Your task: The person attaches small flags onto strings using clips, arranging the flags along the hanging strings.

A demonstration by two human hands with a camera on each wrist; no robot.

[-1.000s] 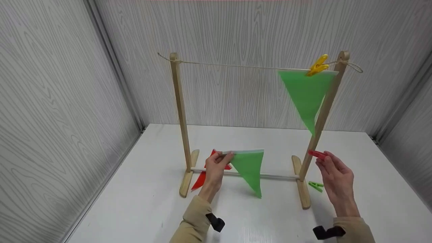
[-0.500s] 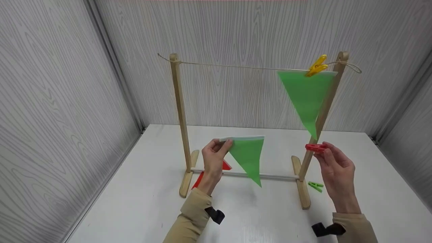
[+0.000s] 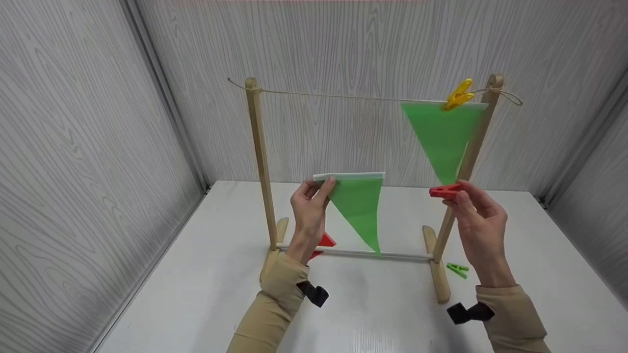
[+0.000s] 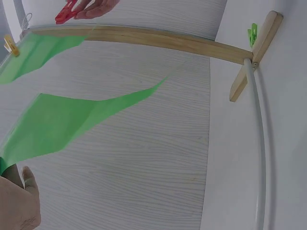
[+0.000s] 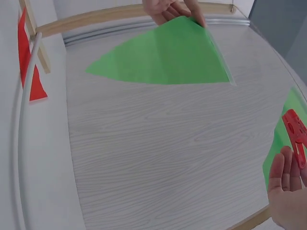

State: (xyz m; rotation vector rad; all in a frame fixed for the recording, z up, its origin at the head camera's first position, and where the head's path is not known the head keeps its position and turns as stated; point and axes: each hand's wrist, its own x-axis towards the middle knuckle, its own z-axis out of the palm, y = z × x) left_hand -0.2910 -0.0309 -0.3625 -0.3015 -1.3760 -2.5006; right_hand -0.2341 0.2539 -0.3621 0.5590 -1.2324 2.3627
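My left hand [image 3: 309,208] pinches a green triangular pennant [image 3: 358,206] by the left end of its white top strip, its tip hanging down. In my right hand [image 3: 478,220] is a red clothespin [image 3: 444,191], held between thumb and fingers with its nose pointing left. A second green pennant [image 3: 441,137] hangs from the string [image 3: 338,96] at the right, gripped by a yellow clothespin [image 3: 458,96]. The held pennant is below the string and left of the hung one. In the right wrist view the red clothespin [image 5: 296,136] overlaps the hung pennant.
Two wooden posts [image 3: 258,157] on feet carry the string, joined low down by a white rod [image 3: 402,256]. A red pennant [image 3: 325,241] lies by the rod, partly behind my left arm. Beside the right foot lies a green clothespin [image 3: 457,270]. Wood-grain panels [image 3: 319,44] enclose the table.
My left hand has raised the green pennant from near the rod toward the string. My right hand has moved up and slightly left with the red clothespin.
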